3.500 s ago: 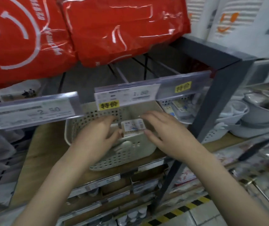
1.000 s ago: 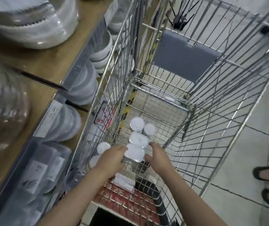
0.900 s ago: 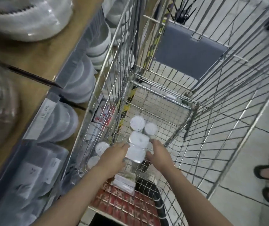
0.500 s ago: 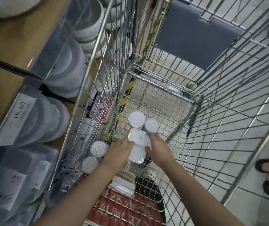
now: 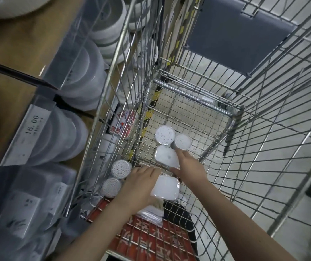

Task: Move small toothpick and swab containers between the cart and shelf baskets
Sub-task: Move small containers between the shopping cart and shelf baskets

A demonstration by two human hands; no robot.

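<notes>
- A pale tiled floor point(image 5: 275, 166) with dark grout lines runs to the right.
- A wooden shelf point(image 5: 24, 44) stands on the left, stacked with white bowls point(image 5: 111, 31) and clear lidded tubs point(image 5: 64, 134).
- A price tag point(image 5: 31, 127) reads 16.00.
- Yellow-black hazard tape point(image 5: 148, 113) marks the floor.

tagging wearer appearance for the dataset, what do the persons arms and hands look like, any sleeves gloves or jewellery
Both forearms are bare as far up as the frame shows, with no sleeve edge in view. The left hand and right hand wear no gloves. No watch, bracelet or ring is visible on either wrist or on the fingers that show.
</notes>
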